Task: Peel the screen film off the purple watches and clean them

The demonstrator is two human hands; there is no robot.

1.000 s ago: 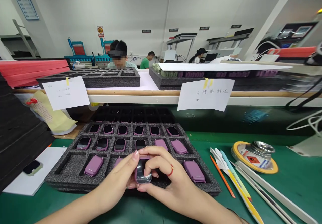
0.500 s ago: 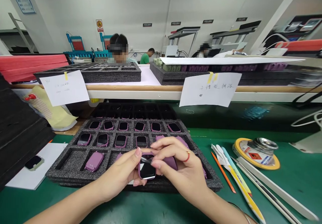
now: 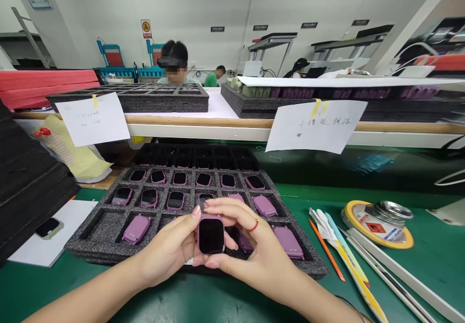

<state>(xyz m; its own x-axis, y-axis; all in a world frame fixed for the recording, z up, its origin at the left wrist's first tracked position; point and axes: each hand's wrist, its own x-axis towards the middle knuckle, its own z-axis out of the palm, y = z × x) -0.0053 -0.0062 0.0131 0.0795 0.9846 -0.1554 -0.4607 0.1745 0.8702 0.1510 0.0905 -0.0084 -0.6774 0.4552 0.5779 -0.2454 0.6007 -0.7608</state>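
A purple smartwatch body (image 3: 211, 236) with a black screen faces me above the front of the foam tray. My left hand (image 3: 170, 245) grips it from the left, thumb at its upper left corner and fingers partly hidden behind. My right hand (image 3: 257, 245) closes round its right side, fingertips along the top edge and thumb at the bottom edge. Beneath and behind my hands, the dark grey foam tray (image 3: 96, 236) holds several more purple watches, some screen up, others back up, such as the watch (image 3: 137, 229) left of my left hand.
Right of the tray lie an orange stick (image 3: 327, 250), a yellow-and-white tool (image 3: 358, 279), long white strips (image 3: 403, 274) and a yellow-rimmed roll (image 3: 378, 223). At left, a green watch (image 3: 49, 228) rests on white paper (image 3: 69, 231). A shelf (image 3: 218, 131) crosses behind; people sit beyond it.
My right fingers have left the screen, where they pinched a thin, clear-looking piece, and now hold the watch's edges. That piece no longer shows. The view has shifted slightly.
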